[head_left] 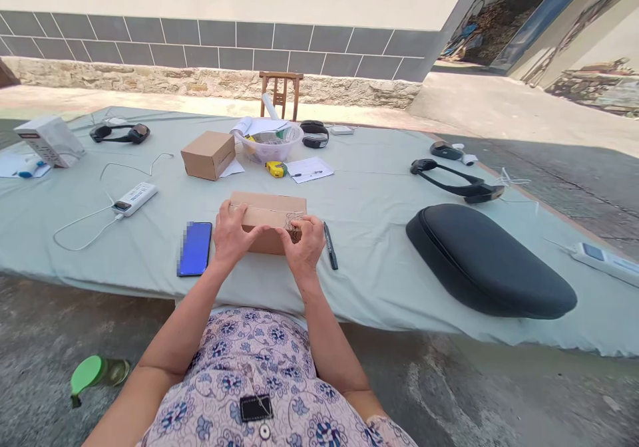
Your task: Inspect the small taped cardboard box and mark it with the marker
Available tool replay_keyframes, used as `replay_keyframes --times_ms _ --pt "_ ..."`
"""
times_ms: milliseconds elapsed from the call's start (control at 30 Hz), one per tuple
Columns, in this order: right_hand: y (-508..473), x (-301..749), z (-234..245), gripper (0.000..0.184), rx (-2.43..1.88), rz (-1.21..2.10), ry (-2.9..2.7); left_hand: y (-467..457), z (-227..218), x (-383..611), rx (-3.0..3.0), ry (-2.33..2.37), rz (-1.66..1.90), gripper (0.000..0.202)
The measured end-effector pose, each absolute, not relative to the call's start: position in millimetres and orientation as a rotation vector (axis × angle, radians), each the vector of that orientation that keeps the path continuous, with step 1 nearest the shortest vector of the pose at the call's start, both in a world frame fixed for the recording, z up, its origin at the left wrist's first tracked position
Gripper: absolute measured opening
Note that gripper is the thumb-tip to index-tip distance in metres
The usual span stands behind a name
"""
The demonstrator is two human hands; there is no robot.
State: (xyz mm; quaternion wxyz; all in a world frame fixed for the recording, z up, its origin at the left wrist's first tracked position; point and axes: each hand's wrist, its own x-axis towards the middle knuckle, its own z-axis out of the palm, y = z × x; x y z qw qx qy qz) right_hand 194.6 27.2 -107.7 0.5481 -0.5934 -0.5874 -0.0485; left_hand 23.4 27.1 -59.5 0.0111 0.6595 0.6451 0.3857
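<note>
A brown cardboard box lies on the pale green cloth of the table, right in front of me. My left hand grips its near left corner, fingers curled over the top edge. My right hand is closed on the near right corner, where a dark scribble marks the cardboard. A black pen lies just right of my right hand. Left of my left hand rests a phone with a blue screen.
A second cardboard box, a clear bowl, a yellow tape measure and a paper sheet sit behind. A white power bank with cable lies left, a black case right. Headsets lie about. A green-capped bottle lies on the ground.
</note>
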Motion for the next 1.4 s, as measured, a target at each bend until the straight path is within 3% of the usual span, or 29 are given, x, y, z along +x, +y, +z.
replay_keyframes --times_ms 233,500,633,800,1400 --pt "43 233 -103 0.035 -1.247 0.048 -1.491 57 -56 24 2.204 1.844 1.089 0.072" --pt "49 277 -108 0.034 -1.099 0.293 -1.622 53 -49 24 2.215 1.855 0.887 0.056" --pt "47 304 -128 0.038 -1.520 0.295 -1.526 50 -45 26 2.171 1.845 0.860 0.051" --pt "37 315 -150 0.025 -1.920 0.306 -1.474 47 -43 28 2.177 1.891 0.805 0.051" --pt "44 320 -165 0.046 -1.614 0.457 -1.196 50 -47 41 2.274 2.048 0.861 0.047"
